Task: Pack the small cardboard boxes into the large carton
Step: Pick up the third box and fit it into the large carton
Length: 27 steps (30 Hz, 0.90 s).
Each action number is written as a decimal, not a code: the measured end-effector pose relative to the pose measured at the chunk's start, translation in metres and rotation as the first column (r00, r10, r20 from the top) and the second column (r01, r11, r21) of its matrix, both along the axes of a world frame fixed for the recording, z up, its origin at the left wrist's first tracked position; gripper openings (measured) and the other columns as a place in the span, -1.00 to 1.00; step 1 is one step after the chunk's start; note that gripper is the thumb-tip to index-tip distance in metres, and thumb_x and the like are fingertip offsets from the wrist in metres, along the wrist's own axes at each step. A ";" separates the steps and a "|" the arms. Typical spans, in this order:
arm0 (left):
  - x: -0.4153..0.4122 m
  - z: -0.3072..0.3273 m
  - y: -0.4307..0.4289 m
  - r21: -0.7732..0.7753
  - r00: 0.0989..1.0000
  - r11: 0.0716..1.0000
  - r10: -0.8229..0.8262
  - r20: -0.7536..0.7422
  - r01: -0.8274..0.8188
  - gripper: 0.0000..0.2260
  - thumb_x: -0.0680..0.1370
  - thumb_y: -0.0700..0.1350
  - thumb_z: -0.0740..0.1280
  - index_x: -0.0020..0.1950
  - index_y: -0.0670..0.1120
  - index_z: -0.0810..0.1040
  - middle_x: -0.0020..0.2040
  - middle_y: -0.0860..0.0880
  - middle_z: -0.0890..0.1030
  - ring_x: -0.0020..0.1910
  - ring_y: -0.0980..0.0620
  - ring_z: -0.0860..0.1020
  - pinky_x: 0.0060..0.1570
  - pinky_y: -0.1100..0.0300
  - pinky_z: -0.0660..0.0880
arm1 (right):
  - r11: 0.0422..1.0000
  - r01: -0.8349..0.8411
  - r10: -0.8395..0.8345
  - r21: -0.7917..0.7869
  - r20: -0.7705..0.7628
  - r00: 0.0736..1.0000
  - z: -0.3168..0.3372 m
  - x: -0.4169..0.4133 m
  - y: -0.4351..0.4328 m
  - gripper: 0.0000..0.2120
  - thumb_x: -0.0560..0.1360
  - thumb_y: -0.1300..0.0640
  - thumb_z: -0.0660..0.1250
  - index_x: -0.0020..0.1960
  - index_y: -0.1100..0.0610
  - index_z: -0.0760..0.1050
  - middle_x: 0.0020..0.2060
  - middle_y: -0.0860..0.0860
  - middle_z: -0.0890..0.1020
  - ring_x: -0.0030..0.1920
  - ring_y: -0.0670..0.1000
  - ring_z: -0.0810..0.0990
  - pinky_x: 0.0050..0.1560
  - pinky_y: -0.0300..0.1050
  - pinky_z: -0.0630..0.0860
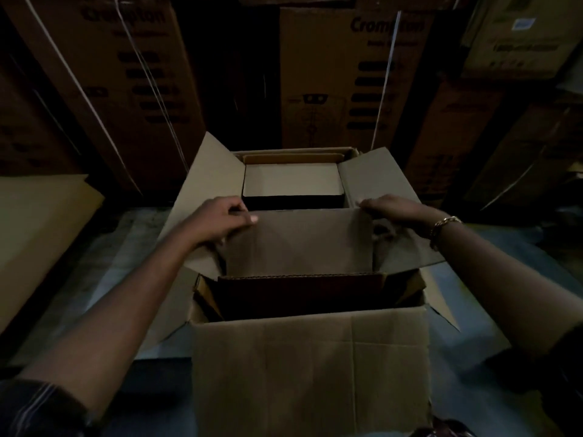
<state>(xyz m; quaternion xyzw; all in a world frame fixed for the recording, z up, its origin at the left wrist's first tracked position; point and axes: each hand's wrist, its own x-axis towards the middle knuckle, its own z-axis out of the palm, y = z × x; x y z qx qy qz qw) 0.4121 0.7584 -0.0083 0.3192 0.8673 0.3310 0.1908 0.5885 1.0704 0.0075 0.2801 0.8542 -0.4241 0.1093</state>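
Between your left hand (225, 220) and right hand (391, 206), both curled on its top corners, you are pinching a small cardboard box (299, 241) upright inside the large carton (309, 367), and it is risking jamming against the pale box (291, 179) just beyond them or catching the flaps (375, 175) beside your wrists.

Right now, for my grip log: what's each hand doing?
Left hand grips the small box at its upper left corner.
Right hand grips its upper right corner.
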 end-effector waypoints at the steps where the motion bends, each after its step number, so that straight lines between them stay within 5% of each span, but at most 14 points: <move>1: 0.007 0.009 -0.002 -0.010 0.999 1.000 -0.026 0.031 0.026 -0.79 0.54 0.12 0.40 -0.02 -0.01 0.59 -0.01 -0.03 0.63 -0.01 -0.04 0.60 -0.08 0.03 0.56 | 0.995 -0.049 0.052 -0.092 0.032 0.998 0.007 0.002 -0.003 -0.48 0.57 -0.26 0.18 0.26 0.12 0.56 0.23 0.07 0.60 0.19 0.10 0.58 0.25 0.02 0.47; 4: 0.034 0.036 -0.015 -0.033 0.983 0.993 -0.107 0.151 0.113 -0.67 0.50 0.21 0.34 -0.03 -0.04 0.67 -0.10 0.00 0.70 -0.07 0.01 0.67 -0.12 0.15 0.55 | 0.919 -0.182 0.224 -0.349 0.082 0.971 0.020 0.011 -0.012 -0.54 0.54 -0.22 0.21 0.24 0.08 0.54 0.20 0.11 0.61 0.18 0.12 0.59 0.28 0.06 0.48; 6: 0.049 0.048 -0.029 -0.103 0.944 0.976 -0.157 0.292 0.194 -0.55 0.50 0.27 0.24 0.00 -0.06 0.71 -0.09 0.02 0.74 -0.07 0.05 0.70 -0.09 0.21 0.58 | 0.819 -0.330 0.451 -0.470 0.171 0.876 0.021 0.019 -0.018 -0.55 0.54 -0.18 0.27 0.32 0.04 0.51 0.26 0.11 0.57 0.24 0.13 0.55 0.26 0.07 0.47; 8: 0.063 0.046 -0.038 -0.217 0.891 0.930 -0.189 0.413 0.298 -0.41 0.48 0.40 0.17 0.11 0.00 0.72 0.04 0.08 0.72 0.05 0.12 0.67 0.07 0.19 0.57 | 0.738 -0.535 0.658 -0.412 0.260 0.707 0.014 0.024 -0.028 -0.49 0.54 -0.14 0.30 0.45 -0.04 0.39 0.39 0.02 0.47 0.36 0.04 0.46 0.36 -0.01 0.41; 10: 0.076 0.028 -0.035 -0.360 0.894 0.852 -0.240 0.378 0.381 -0.36 0.43 0.48 0.18 0.32 0.11 0.60 0.30 0.13 0.59 0.25 0.17 0.53 0.30 0.11 0.44 | 0.718 -0.655 0.691 -0.236 0.355 0.629 0.002 0.030 -0.052 -0.42 0.55 -0.21 0.24 0.51 -0.03 0.30 0.44 -0.06 0.39 0.41 -0.05 0.39 0.35 -0.17 0.32; 13: 0.096 -0.013 -0.018 -0.597 0.943 0.740 -0.319 0.093 0.309 -0.29 0.47 0.50 0.04 0.50 0.15 0.35 0.47 0.06 0.42 0.40 0.02 0.39 0.37 0.03 0.27 | 0.735 -0.678 0.616 0.017 0.402 0.678 -0.029 0.039 -0.078 -0.05 0.28 -0.65 0.07 0.50 -0.12 0.27 0.41 -0.07 0.45 0.38 0.00 0.43 0.47 0.00 0.19; 15: 0.104 -0.032 -0.013 -0.576 0.951 0.769 -0.307 0.046 0.276 -0.20 0.40 0.58 -0.10 0.43 0.14 0.39 0.39 0.03 0.49 0.34 0.01 0.42 0.42 -0.02 0.16 | 0.732 -0.655 0.568 0.188 0.362 0.739 -0.050 0.043 -0.085 0.08 0.13 -0.75 -0.14 0.40 -0.11 0.38 0.27 -0.08 0.57 0.30 -0.01 0.51 0.52 0.17 -0.01; 20: 0.109 -0.060 -0.020 -0.464 0.962 0.867 -0.254 -0.096 0.183 -0.37 0.46 0.52 -0.02 0.26 0.13 0.43 0.22 0.09 0.53 0.18 0.07 0.43 0.32 0.02 0.18 | 0.709 -0.476 0.525 0.520 0.062 0.849 -0.083 0.056 -0.084 -0.23 0.38 -0.63 -0.16 0.00 -0.07 0.52 -0.25 -0.13 0.58 -0.11 -0.09 0.57 0.40 0.13 0.17; 24: 0.108 -0.069 -0.021 -0.437 0.923 0.891 -0.264 -0.278 0.123 -0.37 0.43 0.56 -0.11 0.16 0.16 0.40 0.10 0.13 0.52 0.07 0.11 0.47 0.26 -0.01 0.24 | 0.639 -0.411 0.515 0.650 0.035 0.857 -0.085 0.057 -0.085 -0.28 0.43 -0.58 -0.18 -0.03 -0.07 0.49 -0.35 -0.15 0.46 -0.16 -0.06 0.55 0.37 0.08 0.23; 27: 0.101 -0.069 -0.020 -0.464 0.941 0.869 -0.284 -0.185 0.171 -0.33 0.41 0.58 -0.15 0.16 0.16 0.41 0.12 0.13 0.52 0.08 0.11 0.48 0.23 0.00 0.28 | 0.660 -0.473 0.524 0.584 0.092 0.846 -0.081 0.055 -0.085 -0.31 0.41 -0.59 -0.21 -0.10 -0.09 0.43 -0.38 -0.15 0.42 -0.23 -0.07 0.49 0.26 0.05 0.30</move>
